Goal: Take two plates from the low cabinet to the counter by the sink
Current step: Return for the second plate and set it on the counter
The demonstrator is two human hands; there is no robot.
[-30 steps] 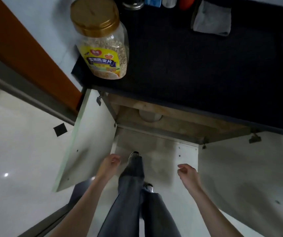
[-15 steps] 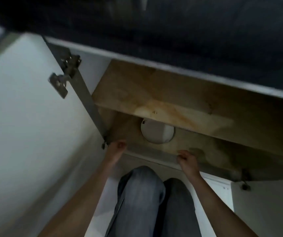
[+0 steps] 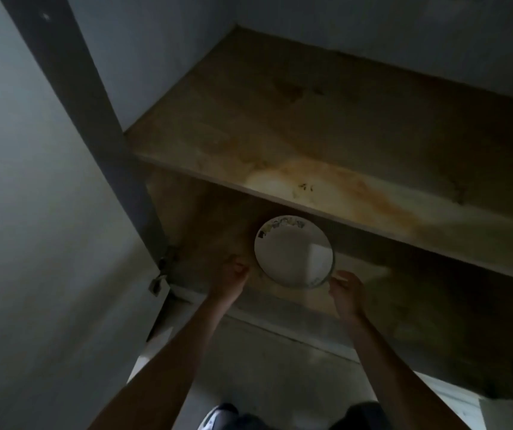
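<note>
White plate point(image 3: 294, 251) lies face-up on the cabinet's lower shelf point(image 3: 382, 274), its oval running 11 to 5 o'clock. Left hand point(image 3: 232, 277), loosely curled and holding nothing, sits at the plate's 8 o'clock. Right hand point(image 3: 346, 290) meets the rim at 5 o'clock; I cannot tell its grip.

Glossy, glazed white plate point(image 3: 292, 252) with a printed rim on the matt, stained wooden cabinet floor point(image 3: 215, 225) — the shelf point(image 3: 326, 135) above equally blotched; left door point(image 3: 32, 212) smooth and pale, its hinge point(image 3: 157, 282) dull metal.

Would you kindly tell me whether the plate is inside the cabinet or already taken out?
Inside. The plate lies flat beneath the stained shelf, with the left hand and right hand beside its rim.
</note>
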